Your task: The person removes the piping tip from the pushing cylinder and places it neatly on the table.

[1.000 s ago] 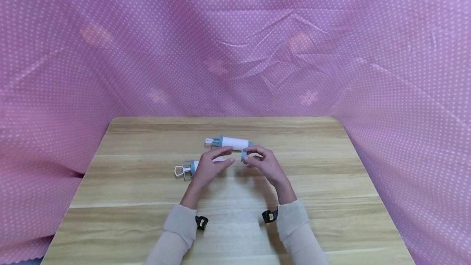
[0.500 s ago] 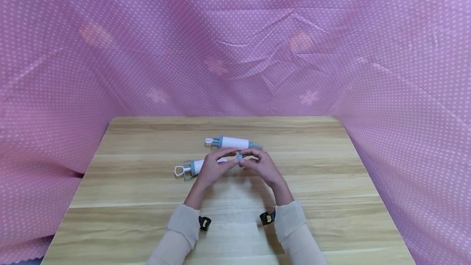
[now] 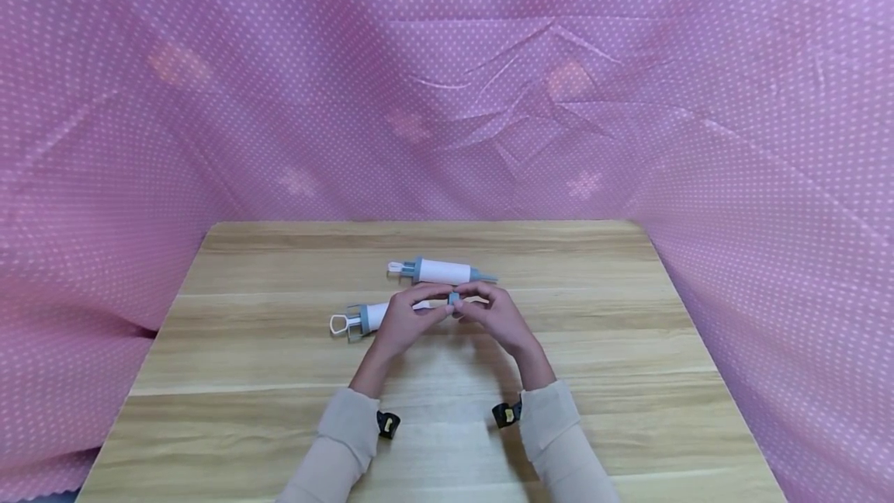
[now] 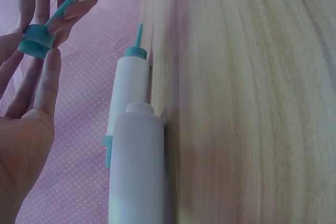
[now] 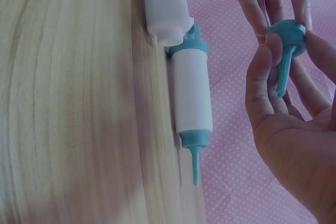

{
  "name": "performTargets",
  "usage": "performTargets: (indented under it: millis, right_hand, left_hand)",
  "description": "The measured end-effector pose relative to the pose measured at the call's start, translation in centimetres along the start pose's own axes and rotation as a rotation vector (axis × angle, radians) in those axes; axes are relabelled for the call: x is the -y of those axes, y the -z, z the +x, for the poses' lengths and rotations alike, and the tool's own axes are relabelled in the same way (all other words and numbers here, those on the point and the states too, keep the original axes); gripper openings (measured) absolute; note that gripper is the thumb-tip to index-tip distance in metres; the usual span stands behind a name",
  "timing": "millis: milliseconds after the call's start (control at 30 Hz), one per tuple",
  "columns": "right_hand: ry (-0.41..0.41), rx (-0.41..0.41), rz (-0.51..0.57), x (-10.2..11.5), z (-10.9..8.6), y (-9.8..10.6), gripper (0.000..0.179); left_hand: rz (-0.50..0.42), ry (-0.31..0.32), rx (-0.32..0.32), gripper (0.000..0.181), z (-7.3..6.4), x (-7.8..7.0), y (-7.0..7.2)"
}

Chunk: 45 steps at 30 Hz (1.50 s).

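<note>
A second ago the teal nozzle cap [image 3: 454, 300] was pinched in the right grip [image 3: 500, 317] alone, with the left grip [image 3: 414, 315] a little apart from it. Now the two have closed in and both are clamped on the cap: the left fingertips hold its wide, hollow rim, while the right thumb and fingers pinch it from the spout side, the spout pointing in toward the right palm. Compared with half a second ago, this hold looks much the same. Beyond both grips, the far white dispenser [image 3: 445, 271] lies on its side where it lay before; its thin tip, hidden behind the right grip a second ago, now shows. The near dispenser [image 3: 377, 317], also unmoved, lies partly hidden by the left grip, its looped handle out to the left and its bare neck toward the cap. Under the grips spreads the pale, wood-grained bench [image 3: 628, 394]. Past its far edge and on either side of the grips hangs pink cloth [image 3: 447, 169] with white dots, creased in folds.
</note>
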State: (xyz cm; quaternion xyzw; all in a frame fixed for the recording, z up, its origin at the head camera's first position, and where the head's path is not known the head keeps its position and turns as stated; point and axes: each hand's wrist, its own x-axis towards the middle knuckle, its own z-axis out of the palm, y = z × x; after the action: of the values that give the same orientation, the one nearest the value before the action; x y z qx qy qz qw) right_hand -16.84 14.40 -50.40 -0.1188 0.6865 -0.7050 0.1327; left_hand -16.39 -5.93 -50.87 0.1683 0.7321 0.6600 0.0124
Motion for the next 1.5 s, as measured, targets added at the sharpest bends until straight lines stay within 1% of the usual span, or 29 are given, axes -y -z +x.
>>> performTargets:
  millis: [133,367,533,667,900,1167,1333,1500]
  right_hand:
    - [0.004,0.007,0.005,0.0,0.0,0.0,0.029]
    - [0.017,0.032,0.018,0.0,-0.2,0.3,0.030]
    - [0.012,0.050,0.028,-0.4,-0.3,0.5,0.033]
    - [-0.014,0.047,0.034,-0.5,-0.5,0.7,0.034]
    - [-0.051,0.040,0.017,-1.0,-0.8,1.1,0.032]
    - [-0.060,0.032,0.033,-1.2,-0.9,1.2,0.031]
    - [-0.066,0.016,0.027,-1.3,-1.1,1.3,0.028]
    - [-0.056,0.007,0.020,-1.3,-1.1,1.5,0.026]
  left_hand:
    - [0.007,0.006,-0.004,0.030,-0.1,-0.1,0.0]
    - [-0.011,-0.007,0.013,0.029,-0.1,-0.1,0.0]
    - [-0.001,-0.012,0.009,0.029,-0.1,-0.1,0.0]
    - [0.005,-0.026,-0.002,0.030,-0.2,-0.1,-0.1]
    - [-0.024,-0.044,-0.019,0.036,-0.1,-0.2,0.1]
    - [-0.024,-0.057,-0.034,0.035,-0.1,-0.1,0.2]
    - [-0.027,-0.056,-0.044,0.035,-0.1,-0.1,0.3]
    - [-0.032,-0.029,-0.060,0.032,-0.1,-0.1,0.2]
